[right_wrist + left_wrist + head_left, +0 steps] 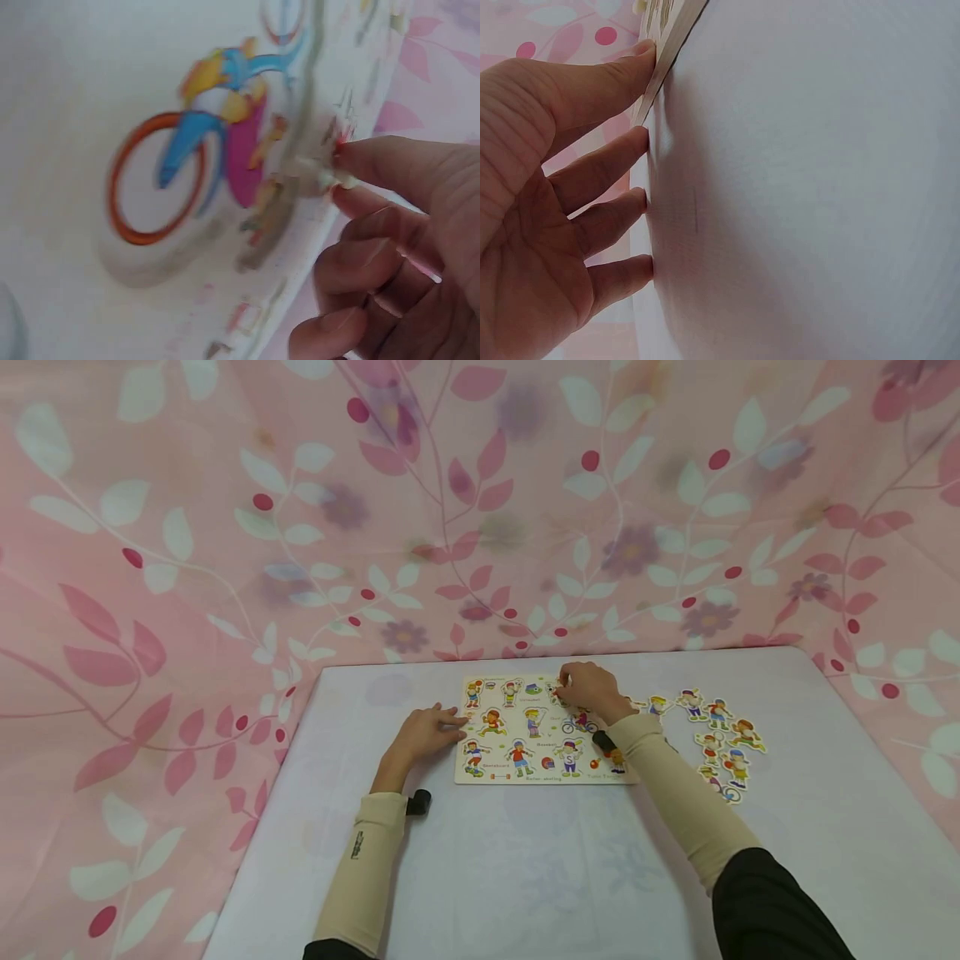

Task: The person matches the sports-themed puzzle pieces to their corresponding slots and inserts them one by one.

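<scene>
A cream puzzle board (468, 781) with sports figures and printed words lies on the white-covered table. My left hand (426, 733) is at the board's left side. In the left wrist view its thumb touches the layered board edge (676, 37), and its spread fingertips rest on the tablecloth. My right hand (592, 689) is over the board's upper right corner. Its thumb and index finger pinch a small puzzle piece (330, 180), mostly hidden and blurred; the other fingers are bent. Close by, a cyclist figure (217, 127) shows on the board.
Several loose figure-shaped pieces (717, 714) lie to the right of the board, some beside my right forearm. A white cloth (540, 868) covers the table. Behind it hangs a pink floral curtain (450, 527). Each wrist carries a small black camera (418, 802).
</scene>
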The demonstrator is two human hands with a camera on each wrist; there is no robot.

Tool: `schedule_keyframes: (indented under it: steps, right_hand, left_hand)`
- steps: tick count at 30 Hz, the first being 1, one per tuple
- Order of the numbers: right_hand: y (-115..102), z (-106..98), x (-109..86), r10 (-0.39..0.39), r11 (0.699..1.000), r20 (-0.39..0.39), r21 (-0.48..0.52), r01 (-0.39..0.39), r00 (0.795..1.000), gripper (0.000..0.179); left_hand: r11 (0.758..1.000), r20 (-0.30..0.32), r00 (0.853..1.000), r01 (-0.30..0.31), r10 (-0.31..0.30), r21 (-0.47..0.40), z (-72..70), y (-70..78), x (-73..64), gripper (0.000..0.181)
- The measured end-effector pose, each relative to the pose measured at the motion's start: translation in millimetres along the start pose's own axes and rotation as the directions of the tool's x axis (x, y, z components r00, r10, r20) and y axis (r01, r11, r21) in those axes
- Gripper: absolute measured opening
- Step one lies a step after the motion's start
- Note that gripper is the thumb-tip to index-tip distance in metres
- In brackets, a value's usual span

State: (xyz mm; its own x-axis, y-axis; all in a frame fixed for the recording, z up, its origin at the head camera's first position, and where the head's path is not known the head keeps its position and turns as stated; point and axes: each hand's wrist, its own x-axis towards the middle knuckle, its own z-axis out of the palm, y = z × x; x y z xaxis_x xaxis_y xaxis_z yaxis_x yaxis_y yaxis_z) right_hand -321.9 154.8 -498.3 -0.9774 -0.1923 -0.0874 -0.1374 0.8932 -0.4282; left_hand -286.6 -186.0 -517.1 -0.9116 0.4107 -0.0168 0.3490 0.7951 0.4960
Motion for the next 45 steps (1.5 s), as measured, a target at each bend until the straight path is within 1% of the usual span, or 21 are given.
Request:
schedule_keyframes:
  steps: [10,13,16,21,28,37,41,45]
  right_hand:
    - [2.5,0.8,-4.8,-0.017,0.999,-0.015,0.035,0.017,1.0,0.023]
    - [3.5,-5.1,-7.1,-0.016,0.998,-0.01,0.053,0.016,1.0,0.024]
    - [3.7,-13.7,-10.2,-0.018,0.998,-0.034,0.057,0.019,0.999,0.024]
    - [3.9,-29.2,-19.0,-0.046,0.997,-0.07,0.061,0.05,0.996,0.021]
    - [0.0,-41.8,-39.6,-0.082,0.996,-0.093,0.037,0.085,0.992,0.022]
    - [-8.2,-42.4,-71.5,-0.101,0.995,-0.086,0.011,0.103,0.991,0.024]
    - [-4.9,-39.8,-82.9,-0.115,0.993,-0.099,-0.009,0.114,0.989,0.026]
    - [2.0,-39.6,-95.0,-0.101,0.995,-0.103,-0.027,0.099,0.99,0.027]
  left_hand:
    - [1.0,0.003,1.0,0.008,-0.008,0.003,0.0,2.3,-1.6,0.034]
    - [1.0,0.006,1.0,0.006,-0.006,0.005,-0.1,3.3,-1.5,0.034]
    - [1.0,0.006,1.0,0.011,-0.011,0.001,-0.4,4.7,-1.1,0.033]
    - [1.0,0.004,1.0,0.009,-0.009,-0.005,-1.1,5.9,-1.1,0.034]
    - [1.0,-0.001,1.0,0.004,-0.004,0.002,-0.6,4.6,-1.4,0.033]
    - [1.0,0.004,1.0,0.011,-0.011,-0.006,2.1,1.0,-0.7,0.034]
    - [1.0,0.002,1.0,-0.003,0.003,-0.002,1.4,1.0,-0.9,0.034]
    - [1.0,0.004,1.0,0.011,-0.011,-0.016,0.1,2.8,-0.6,0.034]
